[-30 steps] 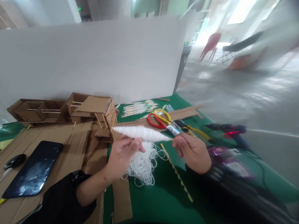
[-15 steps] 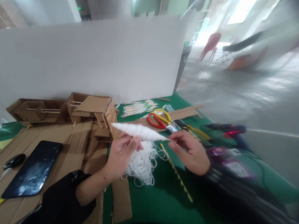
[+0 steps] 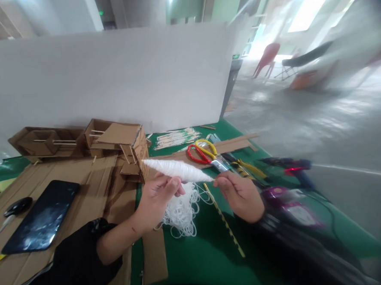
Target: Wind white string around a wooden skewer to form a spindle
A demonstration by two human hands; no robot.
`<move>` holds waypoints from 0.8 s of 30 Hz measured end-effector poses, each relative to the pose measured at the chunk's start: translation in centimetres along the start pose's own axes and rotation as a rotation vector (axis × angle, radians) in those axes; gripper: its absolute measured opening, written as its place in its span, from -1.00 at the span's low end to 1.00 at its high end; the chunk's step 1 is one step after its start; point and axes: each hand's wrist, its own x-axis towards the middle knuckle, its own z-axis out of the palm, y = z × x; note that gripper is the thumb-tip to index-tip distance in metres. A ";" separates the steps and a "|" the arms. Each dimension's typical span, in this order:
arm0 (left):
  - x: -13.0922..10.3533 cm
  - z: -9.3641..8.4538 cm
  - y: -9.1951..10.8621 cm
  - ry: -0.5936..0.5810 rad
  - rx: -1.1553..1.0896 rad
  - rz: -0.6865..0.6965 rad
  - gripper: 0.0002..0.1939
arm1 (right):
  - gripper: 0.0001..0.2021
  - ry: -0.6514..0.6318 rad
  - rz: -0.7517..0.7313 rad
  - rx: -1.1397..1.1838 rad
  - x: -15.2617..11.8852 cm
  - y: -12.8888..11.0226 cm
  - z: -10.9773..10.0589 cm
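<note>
A spindle-shaped bundle of white string (image 3: 179,169), thick in the middle and pointed at both ends, hangs above the green table. My left hand (image 3: 158,198) pinches the string near its middle from below. The fingers of my right hand (image 3: 240,195) are closed on the thin tip of a stick at the bundle's right end. Beneath lies a loose tangle of white string (image 3: 182,212) on the table. To its right is a yellow notched strip (image 3: 226,222).
Red-and-yellow-handled scissors (image 3: 207,154), pliers (image 3: 252,169) and a power tool (image 3: 290,166) lie at right. A cardboard structure (image 3: 116,138) and white sticks (image 3: 177,137) are behind. A phone (image 3: 43,216) rests on cardboard at left, before a white panel (image 3: 109,78).
My right hand's fingers have curled more tightly round the stick's tip and shifted slightly down. The string bundle has dipped a little in the view.
</note>
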 end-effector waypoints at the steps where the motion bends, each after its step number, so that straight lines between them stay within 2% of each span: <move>1: 0.0 0.0 0.0 0.006 -0.001 -0.002 -0.62 | -0.75 -0.002 0.017 0.031 0.0 0.0 0.0; 6: 0.1 -0.1 -0.1 0.044 -0.013 -0.010 -0.60 | -0.89 -0.007 0.038 0.175 -0.2 -0.1 0.1; 11: 0.1 -0.2 -0.2 0.030 -0.005 -0.011 -0.61 | -0.94 0.035 -0.040 0.071 -0.1 0.3 0.2; 16: -0.1 -0.1 -0.1 -0.030 0.026 -0.026 -0.60 | -0.86 -0.005 -0.072 -0.016 0.1 0.2 0.1; 21: -0.2 0.1 -0.4 -0.061 0.011 -0.031 -0.63 | -0.71 -0.052 -0.012 0.016 0.0 -0.3 0.2; 24: -0.2 0.2 -0.5 -0.042 0.031 -0.031 -0.62 | -0.70 -0.063 0.017 0.051 -0.1 -0.4 0.3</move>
